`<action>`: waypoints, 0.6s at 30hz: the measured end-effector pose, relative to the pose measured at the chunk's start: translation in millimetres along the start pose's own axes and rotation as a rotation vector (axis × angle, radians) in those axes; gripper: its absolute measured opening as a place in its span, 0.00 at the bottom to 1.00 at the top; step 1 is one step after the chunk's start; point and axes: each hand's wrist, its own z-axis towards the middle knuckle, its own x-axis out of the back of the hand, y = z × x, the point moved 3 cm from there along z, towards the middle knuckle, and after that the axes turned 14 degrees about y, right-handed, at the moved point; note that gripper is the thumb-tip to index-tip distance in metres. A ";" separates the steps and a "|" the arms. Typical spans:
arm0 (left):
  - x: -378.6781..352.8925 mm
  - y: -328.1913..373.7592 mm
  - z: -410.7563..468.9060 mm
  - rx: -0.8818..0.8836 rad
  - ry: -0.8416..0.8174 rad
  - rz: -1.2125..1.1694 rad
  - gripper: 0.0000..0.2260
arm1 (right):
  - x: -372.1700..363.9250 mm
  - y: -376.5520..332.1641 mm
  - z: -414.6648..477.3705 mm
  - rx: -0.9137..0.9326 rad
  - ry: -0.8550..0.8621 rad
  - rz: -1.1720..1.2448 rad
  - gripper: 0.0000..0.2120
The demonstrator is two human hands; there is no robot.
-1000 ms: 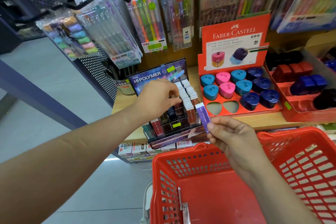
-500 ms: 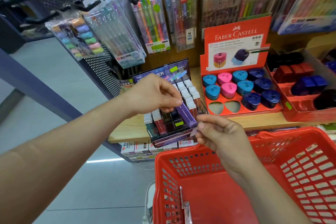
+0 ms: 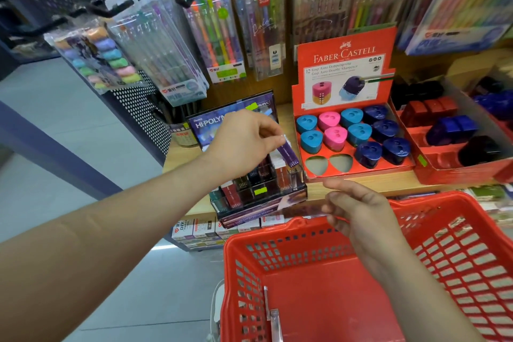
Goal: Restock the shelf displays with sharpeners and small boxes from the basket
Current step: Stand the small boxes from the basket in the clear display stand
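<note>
My left hand (image 3: 244, 141) pinches a small purple box (image 3: 288, 153) by its top end, tilted over the right side of the dark Hi-Polymer display (image 3: 261, 191), which holds several small boxes in slots. My right hand (image 3: 358, 208) hovers over the rim of the red basket (image 3: 444, 258), fingers loosely curled and holding nothing. The red Faber-Castell tray (image 3: 352, 136) to the right holds several blue, pink and navy sharpeners, with two front slots vacant.
Pen and highlighter packs (image 3: 216, 36) hang on hooks above the wooden shelf (image 3: 361, 189). Another red tray (image 3: 455, 144) with dark blue and black sharpeners stands at far right. Small boxes (image 3: 200, 230) line the shelf below. Grey floor lies to the left.
The purple box passed from my right hand to my left hand, which now carries it over the display. My right hand let go and drew back toward the basket.
</note>
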 end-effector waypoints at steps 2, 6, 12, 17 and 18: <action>-3.1 3.0 0.9 -0.031 -0.014 0.051 0.06 | 0.8 0.7 0.8 -0.003 -0.003 -0.005 0.10; 2.3 -0.5 6.0 -0.043 0.022 0.035 0.05 | 1.2 0.7 3.6 -0.011 -0.003 -0.008 0.11; 26.9 -11.7 21.1 0.037 0.113 -0.011 0.02 | 4.6 6.5 6.7 -0.035 0.001 -0.013 0.10; 38.9 -32.4 15.6 0.021 -0.004 0.154 0.02 | 7.1 12.1 9.7 -0.039 0.009 -0.034 0.10; 35.7 -35.2 11.2 -0.003 -0.030 0.199 0.02 | 7.3 13.4 10.4 -0.042 0.009 -0.036 0.11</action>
